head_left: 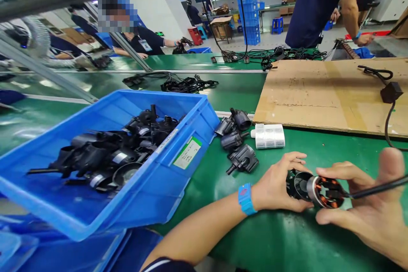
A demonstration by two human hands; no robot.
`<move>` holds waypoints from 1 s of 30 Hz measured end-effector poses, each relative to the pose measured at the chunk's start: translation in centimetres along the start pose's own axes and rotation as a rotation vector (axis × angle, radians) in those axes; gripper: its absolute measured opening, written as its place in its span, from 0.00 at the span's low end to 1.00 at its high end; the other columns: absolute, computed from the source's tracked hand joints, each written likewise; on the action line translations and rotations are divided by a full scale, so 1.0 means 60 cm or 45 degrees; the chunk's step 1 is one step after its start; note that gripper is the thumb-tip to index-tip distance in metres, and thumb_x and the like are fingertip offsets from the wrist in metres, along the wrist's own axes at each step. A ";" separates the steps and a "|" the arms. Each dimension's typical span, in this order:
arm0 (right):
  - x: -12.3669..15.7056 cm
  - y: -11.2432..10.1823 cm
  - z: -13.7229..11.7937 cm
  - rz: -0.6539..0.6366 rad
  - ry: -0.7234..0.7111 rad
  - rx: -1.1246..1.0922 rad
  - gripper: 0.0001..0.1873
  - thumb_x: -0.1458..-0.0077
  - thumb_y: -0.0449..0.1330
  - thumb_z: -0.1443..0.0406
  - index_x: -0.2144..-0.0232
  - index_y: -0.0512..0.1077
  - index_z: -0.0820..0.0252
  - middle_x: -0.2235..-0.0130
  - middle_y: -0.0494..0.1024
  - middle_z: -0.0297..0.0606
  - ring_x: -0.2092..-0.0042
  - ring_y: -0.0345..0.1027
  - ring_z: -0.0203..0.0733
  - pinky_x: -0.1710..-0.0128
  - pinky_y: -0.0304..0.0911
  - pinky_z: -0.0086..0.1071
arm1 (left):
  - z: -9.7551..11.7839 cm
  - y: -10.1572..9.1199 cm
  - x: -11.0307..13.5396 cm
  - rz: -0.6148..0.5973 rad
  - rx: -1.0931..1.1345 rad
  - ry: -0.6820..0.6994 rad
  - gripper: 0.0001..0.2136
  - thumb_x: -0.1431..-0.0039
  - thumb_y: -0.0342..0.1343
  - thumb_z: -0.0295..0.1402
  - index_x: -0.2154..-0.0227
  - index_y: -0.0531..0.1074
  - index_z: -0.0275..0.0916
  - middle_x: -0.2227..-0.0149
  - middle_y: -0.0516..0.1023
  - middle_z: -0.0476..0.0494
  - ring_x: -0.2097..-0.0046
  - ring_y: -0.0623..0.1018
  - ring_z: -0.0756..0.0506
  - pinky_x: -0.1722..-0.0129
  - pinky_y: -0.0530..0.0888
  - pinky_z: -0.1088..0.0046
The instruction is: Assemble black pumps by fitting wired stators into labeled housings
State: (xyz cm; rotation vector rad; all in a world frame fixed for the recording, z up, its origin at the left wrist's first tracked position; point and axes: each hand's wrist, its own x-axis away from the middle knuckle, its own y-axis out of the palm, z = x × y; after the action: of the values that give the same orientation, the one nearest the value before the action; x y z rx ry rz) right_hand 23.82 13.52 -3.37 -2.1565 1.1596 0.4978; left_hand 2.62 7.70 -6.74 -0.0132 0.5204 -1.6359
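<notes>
My left hand (277, 182), with a blue strap on its wrist, grips a round black plastic housing (299, 185). Between thumb and fingers, my right hand (366, 204) holds a motor stator (323, 192) with copper windings and a metal ring. The stator is right at the housing's open end; whether it is partly inside cannot be made out. A black cable (379, 187) runs from the stator across my right hand to the right edge. Beyond my left hand lie several black pump-like housings (244, 159) and a roll of white labels (270, 136).
A blue bin (191, 174) with several black housings stands at left, above more blue bins (79, 250). A cardboard sheet (293, 93) lies at back right, with a black plug (391, 92) and cord. Bundled cables (189, 84) and co-workers are farther back.
</notes>
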 end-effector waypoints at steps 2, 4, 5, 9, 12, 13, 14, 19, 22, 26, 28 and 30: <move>-0.006 0.023 0.016 -0.031 -0.025 -0.031 0.54 0.39 0.66 0.51 0.27 0.31 0.36 0.58 0.81 0.34 0.59 0.76 0.48 0.54 0.72 0.45 | -0.006 0.003 0.006 0.010 -0.001 -0.023 0.40 0.62 0.75 0.44 0.45 0.64 0.42 0.38 0.69 0.33 0.41 0.77 0.34 0.40 0.73 0.54; -0.003 0.037 0.031 -0.062 0.001 0.004 0.54 0.39 0.65 0.49 0.26 0.34 0.43 0.58 0.81 0.37 0.57 0.76 0.49 0.53 0.72 0.46 | -0.009 0.003 0.010 -0.003 -0.001 -0.029 0.45 0.63 0.75 0.46 0.42 0.61 0.41 0.39 0.70 0.33 0.41 0.76 0.33 0.39 0.72 0.53; 0.000 0.041 0.037 -0.069 0.012 0.027 0.54 0.39 0.65 0.48 0.26 0.35 0.45 0.58 0.81 0.38 0.57 0.76 0.50 0.53 0.72 0.45 | -0.011 0.003 0.011 -0.015 -0.003 -0.031 0.47 0.64 0.75 0.47 0.41 0.60 0.41 0.39 0.70 0.33 0.41 0.76 0.32 0.39 0.72 0.52; 0.013 0.045 0.043 -0.007 0.051 0.165 0.56 0.41 0.66 0.47 0.26 0.35 0.49 0.59 0.78 0.40 0.58 0.74 0.51 0.53 0.71 0.46 | -0.015 0.007 0.014 -0.007 -0.027 -0.072 0.45 0.63 0.74 0.51 0.43 0.63 0.40 0.39 0.70 0.32 0.40 0.75 0.31 0.39 0.71 0.52; 0.012 0.038 0.043 -0.047 0.047 0.318 0.54 0.41 0.64 0.44 0.26 0.40 0.51 0.60 0.75 0.43 0.56 0.72 0.54 0.53 0.69 0.49 | -0.015 0.011 0.017 0.033 -0.050 -0.090 0.43 0.62 0.73 0.54 0.44 0.64 0.39 0.41 0.72 0.32 0.40 0.75 0.31 0.38 0.71 0.52; 0.010 0.035 0.044 -0.116 0.019 0.350 0.52 0.41 0.63 0.43 0.27 0.43 0.52 0.59 0.75 0.44 0.55 0.71 0.54 0.53 0.68 0.50 | -0.014 0.011 0.018 0.042 -0.050 -0.084 0.43 0.61 0.73 0.54 0.44 0.64 0.39 0.41 0.72 0.32 0.41 0.76 0.31 0.38 0.71 0.53; 0.009 0.031 0.047 -0.195 -0.026 0.366 0.49 0.40 0.62 0.42 0.28 0.47 0.53 0.57 0.75 0.46 0.53 0.70 0.55 0.52 0.67 0.49 | -0.013 0.011 0.019 0.046 -0.048 -0.078 0.43 0.60 0.73 0.54 0.43 0.64 0.39 0.41 0.72 0.32 0.41 0.76 0.32 0.38 0.71 0.53; 0.004 0.019 0.064 -0.370 -0.293 0.387 0.29 0.40 0.65 0.46 0.45 0.69 0.55 0.45 0.69 0.51 0.43 0.62 0.58 0.47 0.64 0.50 | -0.013 0.003 0.022 0.003 -0.117 -0.021 0.41 0.58 0.73 0.51 0.44 0.65 0.40 0.42 0.72 0.34 0.39 0.74 0.33 0.37 0.71 0.56; -0.003 0.015 0.058 -0.376 -0.388 0.383 0.19 0.37 0.64 0.52 0.52 0.72 0.58 0.46 0.69 0.51 0.43 0.62 0.55 0.47 0.64 0.47 | -0.013 -0.005 0.023 0.023 -0.121 0.149 0.41 0.54 0.72 0.48 0.41 0.61 0.42 0.43 0.74 0.35 0.40 0.75 0.35 0.39 0.73 0.57; -0.010 0.016 0.043 -0.312 -0.534 0.465 0.17 0.34 0.61 0.56 0.49 0.72 0.61 0.47 0.71 0.51 0.45 0.64 0.53 0.47 0.63 0.46 | -0.012 -0.016 0.025 0.030 -0.193 0.340 0.40 0.52 0.73 0.42 0.40 0.57 0.49 0.44 0.75 0.38 0.36 0.72 0.33 0.37 0.70 0.52; -0.009 0.026 0.040 -0.275 -0.482 0.507 0.14 0.33 0.59 0.56 0.53 0.73 0.59 0.49 0.73 0.50 0.46 0.66 0.52 0.49 0.64 0.46 | -0.014 -0.016 0.025 -0.052 -0.250 0.237 0.40 0.52 0.72 0.41 0.39 0.57 0.47 0.42 0.74 0.36 0.36 0.71 0.32 0.36 0.69 0.51; -0.009 0.041 0.041 -0.260 -0.387 0.524 0.16 0.32 0.57 0.53 0.56 0.74 0.59 0.50 0.75 0.49 0.48 0.68 0.52 0.51 0.66 0.46 | -0.015 -0.011 0.024 -0.023 -0.267 0.050 0.38 0.53 0.72 0.41 0.41 0.59 0.44 0.40 0.72 0.33 0.38 0.73 0.33 0.39 0.71 0.53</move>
State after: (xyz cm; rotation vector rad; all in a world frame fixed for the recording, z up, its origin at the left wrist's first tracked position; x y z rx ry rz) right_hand 21.39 14.54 -5.70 -1.7470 0.7846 0.4330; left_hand 1.48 6.65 -7.73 -0.1413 0.7219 -1.5953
